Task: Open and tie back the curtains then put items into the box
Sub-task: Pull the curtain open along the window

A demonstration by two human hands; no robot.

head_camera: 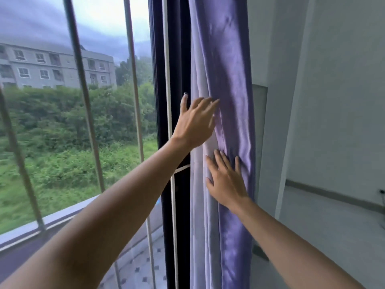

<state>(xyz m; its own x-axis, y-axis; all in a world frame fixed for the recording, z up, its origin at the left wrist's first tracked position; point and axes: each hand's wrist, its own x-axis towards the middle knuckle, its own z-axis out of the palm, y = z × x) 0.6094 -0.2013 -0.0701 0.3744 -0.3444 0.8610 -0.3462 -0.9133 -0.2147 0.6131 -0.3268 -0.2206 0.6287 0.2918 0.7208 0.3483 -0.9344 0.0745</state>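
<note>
Head view. The purple curtain [227,101] hangs gathered into a narrow column at the right edge of the window, between the dark window frame [177,59] and the white wall [333,101]. A paler lining fold shows along its left side.

The left hand [195,122] is raised against the curtain's left edge, fingers [205,102] straight and slightly spread, tips touching the fabric (the thumb points up over the dark frame). It grips nothing.

The right hand [227,182] lies lower, palm flat on the curtain's front, fingers [220,160] extended and a little apart, pressing the folds. Nothing is held.

Both forearms are bare and reach in from the bottom of the frame.

Through the glass: vertical window bars [81,80], a grey building [52,67], green vegetation below it, a tiled ledge at bottom.
</note>
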